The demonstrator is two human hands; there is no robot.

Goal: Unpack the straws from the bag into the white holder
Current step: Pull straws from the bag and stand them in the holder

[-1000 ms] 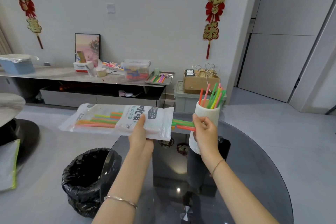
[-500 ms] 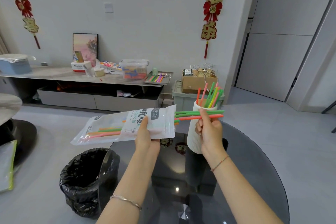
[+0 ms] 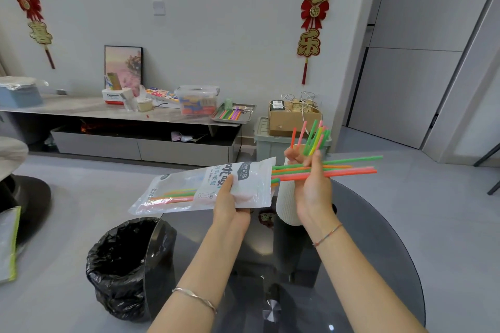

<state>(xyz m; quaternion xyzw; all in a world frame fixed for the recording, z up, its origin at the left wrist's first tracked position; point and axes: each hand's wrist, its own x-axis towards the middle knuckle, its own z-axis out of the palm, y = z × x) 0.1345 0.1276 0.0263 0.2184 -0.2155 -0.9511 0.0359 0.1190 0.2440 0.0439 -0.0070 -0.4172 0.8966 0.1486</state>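
Note:
My left hand (image 3: 230,203) grips the white plastic straw bag (image 3: 184,189), held level above the table's near-left edge, its open mouth facing right. Several green, orange and pink straws (image 3: 349,167) stick far out of that mouth, pinched between the fingers of my right hand (image 3: 311,184). More straws still lie inside the bag. Behind my right hand stands the white ribbed holder (image 3: 286,203), partly hidden, with several coloured straws (image 3: 311,138) upright in it.
The round dark glass table (image 3: 378,251) carries the holder. A black-lined trash bin (image 3: 121,265) stands on the floor left of the table. At the back runs a low console (image 3: 121,113) with boxes and a tray, with a cardboard box (image 3: 292,119) on a crate beside it.
My right hand has drawn a bunch of straws rightward, much farther out of the bag, and has risen a little. The bag has tilted and shifted right with my left hand.

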